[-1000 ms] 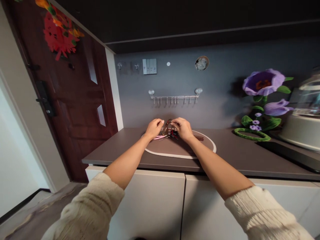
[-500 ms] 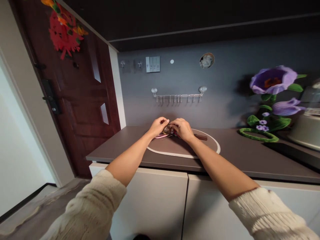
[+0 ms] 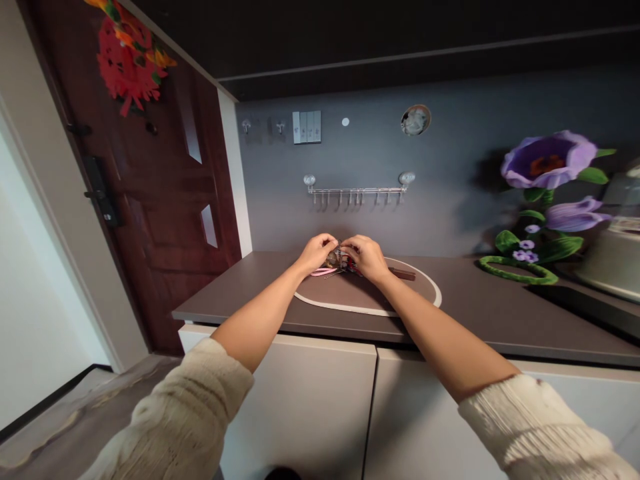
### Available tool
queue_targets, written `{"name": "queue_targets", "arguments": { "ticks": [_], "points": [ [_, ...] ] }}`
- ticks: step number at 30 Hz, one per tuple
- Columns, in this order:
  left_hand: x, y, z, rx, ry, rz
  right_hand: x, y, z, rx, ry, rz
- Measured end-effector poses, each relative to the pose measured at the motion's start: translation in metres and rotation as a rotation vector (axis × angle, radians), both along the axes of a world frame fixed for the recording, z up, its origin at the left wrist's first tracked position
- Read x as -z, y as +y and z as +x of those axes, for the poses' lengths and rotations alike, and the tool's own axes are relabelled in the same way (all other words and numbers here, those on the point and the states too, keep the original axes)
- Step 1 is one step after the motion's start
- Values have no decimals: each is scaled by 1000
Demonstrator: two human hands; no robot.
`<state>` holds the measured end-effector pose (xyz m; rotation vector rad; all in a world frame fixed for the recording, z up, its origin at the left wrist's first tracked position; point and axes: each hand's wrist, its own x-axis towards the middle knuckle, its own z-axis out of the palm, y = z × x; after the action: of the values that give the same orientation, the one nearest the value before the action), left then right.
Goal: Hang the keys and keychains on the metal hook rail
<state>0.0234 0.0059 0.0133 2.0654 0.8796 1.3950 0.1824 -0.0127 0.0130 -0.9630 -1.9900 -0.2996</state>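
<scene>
My left hand (image 3: 316, 253) and my right hand (image 3: 367, 257) meet closely over an oval brown mat with a white rim (image 3: 350, 309). The fingertips of both are pinched together on something small and dark that I cannot make out. Beneath and between them lies a cluster of small shiny and reddish bits (image 3: 332, 261), partly hidden by the fingers. A pink loop (image 3: 324, 272) pokes out below my left hand. To the right of my right hand, a dark brown flat piece (image 3: 403, 274) rests on the mat.
The mat lies on a dark countertop (image 3: 240, 293) above white cabinet doors (image 3: 300, 407). On the wall behind hangs a clear hook rail (image 3: 357, 191). Purple plush flowers (image 3: 547, 163) stand at the right, with a green ring base. A dark red door (image 3: 165, 200) is at the left.
The fingers have shifted slightly, and a dark thin part now shows between the fingertips. Both arms stay almost where they were.
</scene>
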Motion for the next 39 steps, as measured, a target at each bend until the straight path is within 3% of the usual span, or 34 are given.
{"name": "queue_targets", "arguments": {
  "ticks": [7, 23, 33, 39],
  "points": [
    [-1, -1, -2, -114, 111, 171, 1, 4, 1, 42, 122, 12],
    [-1, -1, -2, -299, 171, 339, 0, -3, -6, -65, 302, -228],
    [3, 0, 0, -326, 124, 277, 3, 13, -8, -117, 447, -233],
    [2, 2, -1, -320, 58, 226, -9, 15, -15, -105, 479, -225]
  ]
}}
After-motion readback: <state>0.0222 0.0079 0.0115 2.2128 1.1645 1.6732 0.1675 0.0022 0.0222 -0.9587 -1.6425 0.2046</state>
